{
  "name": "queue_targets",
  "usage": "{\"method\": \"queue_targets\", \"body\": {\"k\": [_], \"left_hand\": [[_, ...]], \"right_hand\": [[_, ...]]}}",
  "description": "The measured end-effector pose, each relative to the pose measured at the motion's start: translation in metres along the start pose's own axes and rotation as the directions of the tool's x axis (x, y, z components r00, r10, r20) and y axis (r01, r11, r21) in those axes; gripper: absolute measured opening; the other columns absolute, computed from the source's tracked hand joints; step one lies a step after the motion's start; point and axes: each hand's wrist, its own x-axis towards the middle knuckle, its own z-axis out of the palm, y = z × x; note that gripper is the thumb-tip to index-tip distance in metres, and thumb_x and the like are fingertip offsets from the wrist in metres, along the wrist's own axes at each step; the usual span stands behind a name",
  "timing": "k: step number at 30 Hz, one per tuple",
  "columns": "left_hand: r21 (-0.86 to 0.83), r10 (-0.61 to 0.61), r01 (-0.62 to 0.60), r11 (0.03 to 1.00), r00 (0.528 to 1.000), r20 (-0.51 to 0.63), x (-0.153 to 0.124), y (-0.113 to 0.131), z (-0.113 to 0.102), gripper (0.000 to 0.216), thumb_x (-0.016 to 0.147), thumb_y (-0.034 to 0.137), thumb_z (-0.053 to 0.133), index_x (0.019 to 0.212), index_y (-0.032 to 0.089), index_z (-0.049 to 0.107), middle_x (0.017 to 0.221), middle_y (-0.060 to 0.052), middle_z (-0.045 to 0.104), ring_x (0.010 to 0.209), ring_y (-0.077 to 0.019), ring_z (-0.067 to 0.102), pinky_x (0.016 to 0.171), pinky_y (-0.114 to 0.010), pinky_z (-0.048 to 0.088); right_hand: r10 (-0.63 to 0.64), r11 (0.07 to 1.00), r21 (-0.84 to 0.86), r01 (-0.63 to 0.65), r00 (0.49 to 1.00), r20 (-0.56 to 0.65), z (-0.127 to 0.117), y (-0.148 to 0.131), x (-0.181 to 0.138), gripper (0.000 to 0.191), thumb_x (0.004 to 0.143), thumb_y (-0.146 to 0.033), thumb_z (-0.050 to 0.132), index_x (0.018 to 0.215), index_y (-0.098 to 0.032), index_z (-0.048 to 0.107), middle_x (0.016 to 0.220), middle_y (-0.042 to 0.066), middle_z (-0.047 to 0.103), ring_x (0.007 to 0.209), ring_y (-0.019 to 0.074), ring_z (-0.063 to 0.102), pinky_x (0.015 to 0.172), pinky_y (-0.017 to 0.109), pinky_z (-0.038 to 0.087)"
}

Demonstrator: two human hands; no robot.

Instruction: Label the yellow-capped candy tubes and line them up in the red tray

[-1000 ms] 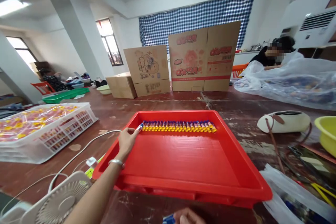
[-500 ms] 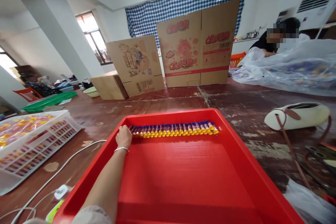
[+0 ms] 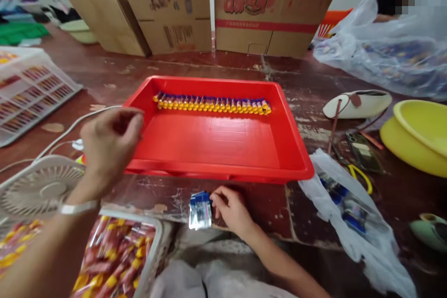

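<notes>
My left hand (image 3: 111, 142) hangs over the red tray's left front corner, somewhat blurred, its fingers loosely curled and the thumb apart; I see nothing in it. A bracelet circles that wrist. At the table's front edge, my right hand (image 3: 230, 209) has thumb and fingertips closed at the right edge of a small stack of blue-and-silver packets (image 3: 200, 212). Inside the red tray (image 3: 209, 170), a row of small tubes with yellow ends and purple-blue tops (image 3: 211, 104) lines the far wall.
A crate of yellow-ended wrapped tubes (image 3: 115, 256) stands below left, beside a fan (image 3: 49, 186). Another white crate (image 3: 45, 84) is farther left. To the right are a plastic bag (image 3: 363, 223), yellow bowl (image 3: 415, 144), white pouch (image 3: 359, 104) and phone (image 3: 365, 151). Cardboard boxes (image 3: 178, 32) stand behind.
My left hand has left the row's left end and come back toward me. My right hand and the packet stack have come into view as the camera tilted down.
</notes>
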Motion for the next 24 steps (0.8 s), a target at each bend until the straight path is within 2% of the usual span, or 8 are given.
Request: {"method": "queue_targets", "body": {"k": [2,4,6,8,11,16,22,24], "left_hand": [[-0.104,0.020,-0.015,0.995,0.998,0.052,-0.075,0.006,-0.017,0.024,0.084,0.041,0.062,0.091,0.022,0.075,0.074,-0.001,0.074,0.062,-0.0181,0.065,0.065,-0.030,0.052],[-0.287,0.071,-0.002,0.958,0.970,0.231,-0.146,0.005,-0.018,0.017,0.084,0.037,0.064,0.087,0.025,0.075,0.077,-0.002,0.076,0.065,-0.0194,0.069,0.066,-0.028,0.054],[-0.356,0.140,-0.011,0.934,0.930,0.341,-0.200,0.000,-0.005,0.018,0.087,0.029,0.061,0.096,0.026,0.076,0.090,-0.006,0.078,0.082,-0.0223,0.073,0.075,-0.030,0.057],[-0.351,0.237,-0.092,0.932,0.887,0.397,-0.233,-0.004,0.013,0.027,0.089,0.023,0.056,0.109,0.026,0.074,0.111,-0.009,0.076,0.104,-0.0259,0.070,0.090,-0.037,0.055],[-0.273,0.333,-0.234,0.933,0.851,0.407,-0.253,-0.005,0.030,0.034,0.091,0.018,0.052,0.119,0.024,0.071,0.126,-0.010,0.071,0.119,-0.0303,0.063,0.101,-0.048,0.050],[-0.165,0.376,-0.339,0.926,0.848,0.373,-0.261,-0.006,0.037,0.037,0.091,0.014,0.051,0.123,0.016,0.067,0.127,-0.015,0.069,0.117,-0.0327,0.063,0.098,-0.051,0.053],[-0.143,0.348,-0.318,0.937,0.858,0.377,-0.267,0.000,0.042,0.040,0.090,0.013,0.052,0.128,0.020,0.063,0.130,-0.013,0.068,0.119,-0.0318,0.062,0.099,-0.051,0.051],[-0.137,0.340,-0.311,0.941,0.860,0.381,-0.267,0.006,0.036,0.040,0.090,0.013,0.053,0.128,0.021,0.063,0.130,-0.013,0.067,0.119,-0.0313,0.061,0.099,-0.050,0.050]], "right_hand": [[-0.059,0.979,-0.192,0.061,0.998,0.012,-0.002,-0.004,0.002,0.023,0.091,-0.035,0.057,0.073,-0.022,0.063,0.055,-0.002,0.060,0.053,0.0151,0.055,0.057,0.026,0.041],[-0.115,0.929,-0.355,0.109,0.993,0.004,-0.002,-0.008,0.003,0.017,0.089,-0.030,0.062,0.074,-0.022,0.066,0.067,0.002,0.069,0.063,0.0178,0.061,0.064,0.028,0.042],[-0.149,0.875,-0.468,0.126,0.989,-0.011,0.001,-0.011,0.004,0.016,0.086,-0.031,0.067,0.073,-0.022,0.067,0.074,0.005,0.072,0.069,0.0197,0.063,0.067,0.029,0.042],[-0.150,0.838,-0.533,0.114,0.988,-0.025,0.005,-0.011,0.005,0.018,0.083,-0.034,0.070,0.071,-0.021,0.067,0.071,0.006,0.072,0.067,0.0198,0.062,0.065,0.029,0.041],[-0.135,0.828,-0.550,0.104,0.991,-0.016,0.009,-0.008,0.006,0.019,0.080,-0.033,0.074,0.068,-0.020,0.067,0.067,0.005,0.072,0.063,0.0182,0.062,0.061,0.027,0.039],[-0.149,0.879,-0.453,0.147,0.988,0.031,0.008,-0.005,0.002,0.027,0.086,-0.032,0.064,0.063,-0.019,0.066,0.055,-0.001,0.063,0.054,0.0144,0.056,0.055,0.025,0.037],[-0.196,0.885,-0.404,0.230,0.973,0.125,-0.003,-0.009,-0.004,0.049,0.093,-0.046,0.053,0.053,-0.019,0.057,0.051,0.000,0.057,0.052,0.0138,0.051,0.053,0.025,0.037],[-0.233,0.897,-0.362,0.255,0.967,0.103,-0.007,-0.006,-0.006,0.050,0.091,-0.051,0.054,0.052,-0.019,0.055,0.053,0.000,0.056,0.053,0.0145,0.051,0.054,0.026,0.038]]}}
